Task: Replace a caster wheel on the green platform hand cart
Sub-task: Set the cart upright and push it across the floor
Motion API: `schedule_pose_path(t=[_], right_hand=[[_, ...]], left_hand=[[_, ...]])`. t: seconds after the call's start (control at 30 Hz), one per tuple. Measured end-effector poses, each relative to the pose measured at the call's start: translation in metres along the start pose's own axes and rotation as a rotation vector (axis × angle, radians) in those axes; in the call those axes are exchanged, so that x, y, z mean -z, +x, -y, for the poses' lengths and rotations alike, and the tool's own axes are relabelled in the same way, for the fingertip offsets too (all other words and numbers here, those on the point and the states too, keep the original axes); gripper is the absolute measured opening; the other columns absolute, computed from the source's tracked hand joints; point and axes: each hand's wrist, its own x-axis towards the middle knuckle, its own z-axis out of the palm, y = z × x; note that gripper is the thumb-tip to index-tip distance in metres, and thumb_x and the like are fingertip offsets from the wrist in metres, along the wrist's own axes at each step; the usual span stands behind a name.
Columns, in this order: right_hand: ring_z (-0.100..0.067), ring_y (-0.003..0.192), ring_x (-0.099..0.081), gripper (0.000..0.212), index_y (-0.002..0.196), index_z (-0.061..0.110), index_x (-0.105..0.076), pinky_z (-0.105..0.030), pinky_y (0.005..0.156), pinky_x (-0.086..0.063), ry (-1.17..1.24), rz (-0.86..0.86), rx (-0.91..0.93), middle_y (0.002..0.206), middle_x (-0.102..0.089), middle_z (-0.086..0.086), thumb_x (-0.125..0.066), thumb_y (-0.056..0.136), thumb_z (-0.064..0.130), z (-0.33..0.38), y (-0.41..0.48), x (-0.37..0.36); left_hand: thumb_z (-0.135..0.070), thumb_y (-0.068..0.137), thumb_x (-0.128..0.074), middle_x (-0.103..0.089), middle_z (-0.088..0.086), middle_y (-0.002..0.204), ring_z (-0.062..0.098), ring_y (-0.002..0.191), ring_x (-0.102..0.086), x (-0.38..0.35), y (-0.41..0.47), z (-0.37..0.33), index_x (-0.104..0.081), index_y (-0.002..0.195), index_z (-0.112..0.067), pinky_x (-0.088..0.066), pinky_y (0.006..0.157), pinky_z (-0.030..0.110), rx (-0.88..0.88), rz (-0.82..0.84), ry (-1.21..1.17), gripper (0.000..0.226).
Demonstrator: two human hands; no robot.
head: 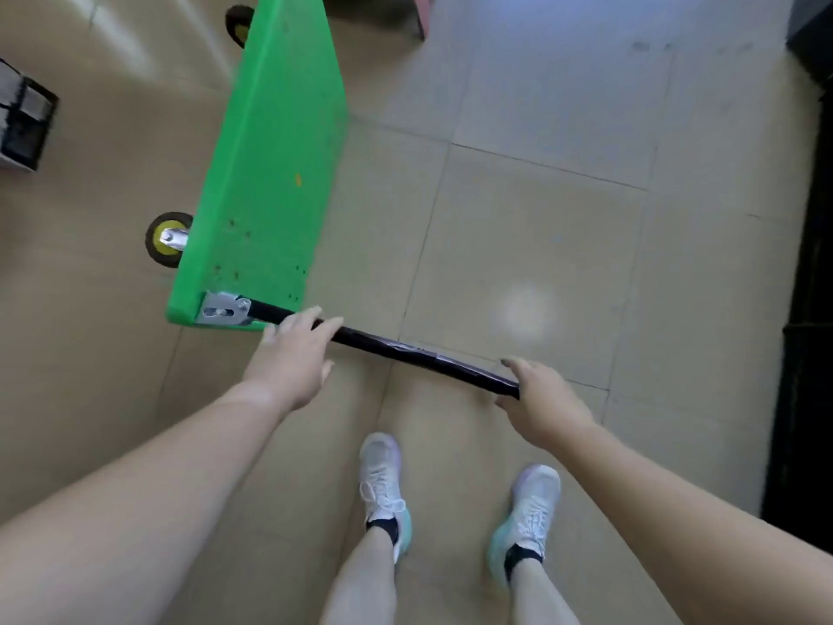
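The green platform cart [275,164] stands tipped on its long edge on the tiled floor, its deck facing right. Two black wheels with yellow hubs stick out on its left side, a near caster [164,239] and a far caster [239,24]. A black handle bar [405,351] runs from a silver hinge bracket [223,309] at the cart's near corner toward me. My left hand [293,358] rests on the bar near the bracket with fingers laid over it. My right hand [538,399] grips the bar's near end.
A black and grey box [22,119] lies on the floor at far left. Dark furniture [807,309] lines the right edge. My two feet in white sneakers [383,484] stand just behind the handle. Pale floor tiles stretch to the right of the cart.
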Motion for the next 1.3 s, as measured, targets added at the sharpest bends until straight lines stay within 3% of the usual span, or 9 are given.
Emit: schedule_pose_path(t=[0.13, 0.27, 0.37, 0.6, 0.83, 1.03, 1.13, 1.2, 1.3], right_hand=[[-0.029, 0.124, -0.052, 0.053, 0.142, 0.026, -0.047, -0.039, 0.096, -0.047, -0.042, 0.043, -0.012, 0.134, -0.057, -0.004, -0.066, 0.092, 0.035, -0.023, 0.033, -0.023], [-0.028, 0.096, -0.059, 0.022, 0.114, 0.027, -0.060, -0.036, 0.076, -0.050, -0.011, 0.095, 0.057, 0.097, -0.062, 0.004, -0.063, 0.092, 0.027, -0.048, 0.034, -0.047], [-0.023, 0.087, -0.055, 0.022, 0.115, 0.026, -0.061, -0.032, 0.071, -0.043, 0.028, 0.067, 0.151, 0.097, -0.064, 0.003, -0.063, 0.094, 0.028, -0.062, 0.038, -0.049], [-0.024, 0.072, -0.050, 0.006, 0.093, 0.022, -0.055, -0.031, 0.058, -0.034, 0.036, 0.037, 0.210, 0.076, -0.053, 0.006, -0.060, 0.095, 0.027, -0.084, 0.032, -0.054], [-0.024, 0.075, -0.053, 0.010, 0.099, 0.021, -0.059, -0.032, 0.054, -0.031, 0.012, -0.022, 0.208, 0.079, -0.058, 0.004, -0.058, 0.096, 0.031, -0.105, 0.017, -0.021], [-0.024, 0.074, -0.055, 0.015, 0.101, 0.024, -0.060, -0.032, 0.056, -0.043, -0.048, -0.047, 0.175, 0.079, -0.061, 0.003, -0.058, 0.096, 0.037, -0.131, -0.015, 0.003], [-0.021, 0.072, -0.053, 0.017, 0.099, 0.023, -0.060, -0.037, 0.062, -0.052, -0.053, -0.050, 0.149, 0.077, -0.059, 0.005, -0.058, 0.095, 0.039, -0.131, -0.039, 0.007], [-0.023, 0.076, -0.056, 0.019, 0.101, 0.020, -0.062, -0.033, 0.061, -0.046, -0.046, -0.054, 0.144, 0.083, -0.064, 0.002, -0.059, 0.095, 0.037, -0.122, -0.054, 0.010], [-0.025, 0.085, -0.060, 0.020, 0.105, 0.020, -0.065, -0.031, 0.056, -0.035, -0.040, -0.076, 0.152, 0.091, -0.069, 0.000, -0.061, 0.094, 0.036, -0.104, -0.069, 0.015]], left_hand=[[-0.034, 0.101, -0.059, -0.030, 0.007, 0.164, 0.030, 0.150, -0.028, -0.030, 0.040, 0.016, -0.030, 0.158, -0.029, -0.023, 0.123, 0.053, -0.076, -0.020, 0.129, 0.064], [-0.035, 0.104, -0.052, -0.048, 0.002, 0.152, 0.029, 0.137, -0.043, -0.057, 0.054, 0.012, -0.042, 0.152, -0.027, -0.035, 0.113, 0.047, -0.168, -0.004, 0.151, 0.050], [-0.035, 0.106, -0.049, -0.054, -0.001, 0.146, 0.030, 0.133, -0.047, -0.063, 0.060, 0.003, -0.047, 0.148, -0.028, -0.037, 0.109, 0.052, -0.173, -0.018, 0.170, 0.043], [-0.015, 0.105, -0.044, -0.061, 0.003, 0.128, 0.033, 0.121, -0.050, -0.070, 0.057, -0.022, -0.056, 0.134, -0.026, -0.033, 0.112, 0.059, -0.110, -0.038, 0.164, 0.033], [-0.009, 0.101, -0.049, -0.065, 0.004, 0.119, 0.034, 0.112, -0.054, -0.068, 0.048, -0.053, -0.062, 0.123, -0.021, -0.039, 0.104, 0.055, -0.095, -0.117, 0.094, 0.028], [-0.006, 0.099, -0.057, -0.063, 0.004, 0.136, 0.032, 0.124, -0.052, -0.065, 0.034, -0.089, -0.061, 0.138, -0.022, -0.038, 0.110, 0.051, -0.123, -0.085, -0.029, 0.042], [-0.022, 0.093, -0.071, -0.052, 0.005, 0.151, 0.027, 0.140, -0.045, -0.048, 0.009, -0.135, -0.052, 0.148, -0.020, -0.031, 0.120, 0.041, -0.353, -0.082, -0.131, 0.058], [-0.035, 0.093, -0.072, -0.047, 0.003, 0.155, 0.024, 0.143, -0.041, -0.041, -0.010, -0.182, -0.043, 0.154, -0.020, -0.028, 0.122, 0.040, -0.532, -0.071, -0.124, 0.069], [-0.045, 0.097, -0.063, -0.049, 0.000, 0.151, 0.023, 0.138, -0.045, -0.046, -0.030, -0.240, -0.038, 0.153, -0.020, -0.029, 0.118, 0.040, -0.599, -0.017, 0.001, 0.066]])
